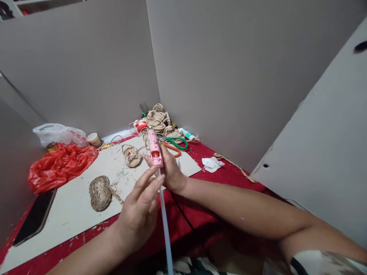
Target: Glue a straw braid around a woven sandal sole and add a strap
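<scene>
One red cloth [212, 198] lies under one pale board [74, 206]. Two plastic bags, a red bag [61, 166] and a white bag [61, 133], sit at the left; their contents cannot be told. One phone [36, 217] rests at the board's left edge. The right hand [172, 172] is closed round one pink glue gun [155, 149], above the board; the left hand [139, 210], half open, has its fingertips at one translucent glue stick [164, 221] in its rear. Two separate woven pieces, one brown [100, 193], one paler [131, 156], lie left of the gun, and one paper cup [94, 140] stands behind.
</scene>
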The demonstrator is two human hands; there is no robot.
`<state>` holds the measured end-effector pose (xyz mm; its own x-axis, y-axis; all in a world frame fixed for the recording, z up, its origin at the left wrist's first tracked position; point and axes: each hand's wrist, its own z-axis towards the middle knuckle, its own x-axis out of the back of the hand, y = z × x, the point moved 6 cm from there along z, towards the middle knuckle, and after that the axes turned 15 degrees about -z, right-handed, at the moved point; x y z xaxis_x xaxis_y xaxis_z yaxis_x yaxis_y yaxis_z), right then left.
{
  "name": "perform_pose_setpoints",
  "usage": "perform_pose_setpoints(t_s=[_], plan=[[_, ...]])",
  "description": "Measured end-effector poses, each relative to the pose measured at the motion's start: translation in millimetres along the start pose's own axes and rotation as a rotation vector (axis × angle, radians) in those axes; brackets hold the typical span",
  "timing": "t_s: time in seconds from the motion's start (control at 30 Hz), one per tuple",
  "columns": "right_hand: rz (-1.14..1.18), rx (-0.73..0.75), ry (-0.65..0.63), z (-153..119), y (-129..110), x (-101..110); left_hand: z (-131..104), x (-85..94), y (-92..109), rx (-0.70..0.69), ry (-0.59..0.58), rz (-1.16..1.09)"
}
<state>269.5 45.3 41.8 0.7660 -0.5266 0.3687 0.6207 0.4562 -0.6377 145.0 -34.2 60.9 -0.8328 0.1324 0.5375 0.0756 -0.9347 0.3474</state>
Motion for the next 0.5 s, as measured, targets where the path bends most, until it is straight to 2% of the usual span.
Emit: perform_pose_setpoints(t_s=[0.07,0.13,0.2,0.27,0.33,0.5], plan=[[-0.034,0.032,0.046,1.0,-1.8,4.1,-1.3,9.8,-6.2,0.279,0.182,-0.216],[-0.078,0.051,0.094,0.6,-1.7,5.9,-5.1,8.5,-14.8,0.608,0.282,-0.479],[-0.129,0.061,0.124,-0.6,-1.1,6.0,-9.1,-3.5,-18.3,0.895,0.270,-0.722],[-0.160,0.082,0.136,-2.0,-1.5,5.5,-12.7,-16.0,-17.5,1.082,0.232,-0.904],[-0.164,0.102,0.135,-3.1,-2.1,5.6,-15.7,-23.4,-16.7,1.169,0.232,-1.004],[-0.157,0.146,0.152,-3.1,-4.4,9.0,-18.3,-26.1,-16.3,1.176,0.265,-1.061]])
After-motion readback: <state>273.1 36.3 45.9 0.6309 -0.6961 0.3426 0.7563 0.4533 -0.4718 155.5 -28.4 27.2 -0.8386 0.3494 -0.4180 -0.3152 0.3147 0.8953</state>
